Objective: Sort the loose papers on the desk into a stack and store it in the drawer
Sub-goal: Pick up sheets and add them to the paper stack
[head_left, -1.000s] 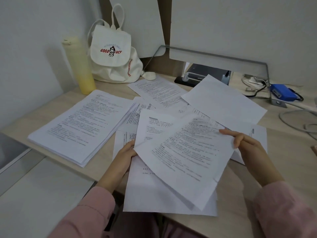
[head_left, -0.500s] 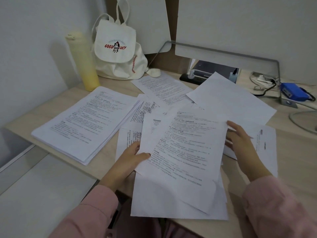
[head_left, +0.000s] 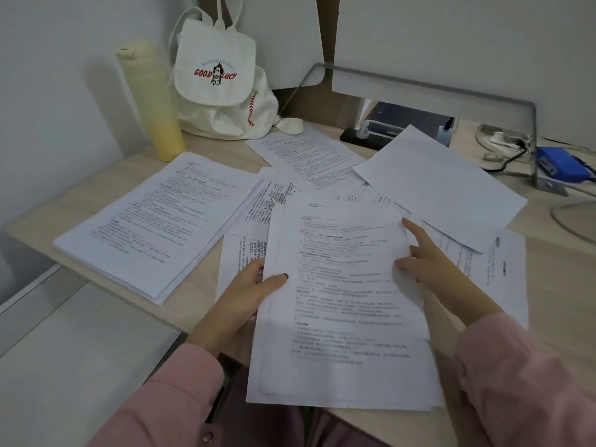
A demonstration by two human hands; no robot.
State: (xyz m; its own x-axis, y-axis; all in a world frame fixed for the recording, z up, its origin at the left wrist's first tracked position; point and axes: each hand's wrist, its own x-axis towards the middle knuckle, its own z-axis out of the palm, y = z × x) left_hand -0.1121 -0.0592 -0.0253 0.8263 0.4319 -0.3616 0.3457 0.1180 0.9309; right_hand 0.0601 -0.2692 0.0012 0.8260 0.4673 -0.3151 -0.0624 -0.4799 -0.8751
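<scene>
Both hands are on the paperwork at the front of the bench [head_left: 561, 285]. The left hand [head_left: 248, 291] pinches the left edge of a few printed sheets [head_left: 342, 301], thumb on top and fingers tucked underneath. The right hand [head_left: 432, 269] holds the opposite edge, thumb pressed on the top page and forefinger stretched along the side (the other fingers are hidden). The sheets sit roughly square to the person and hang over the bench's near edge.

To the left lies a thick stack [head_left: 154, 227], its edges fanned a little, well apart from the hands. More loose papers [head_left: 306, 156] are scattered behind and under the held sheets, overlapping one another, and a blank sheet [head_left: 442, 185] lies askew at the right rear.

At the back corner a white cloth bag [head_left: 216, 85] leans against the wall, with a pale yellow bottle [head_left: 151, 101] upright just beside it.
</scene>
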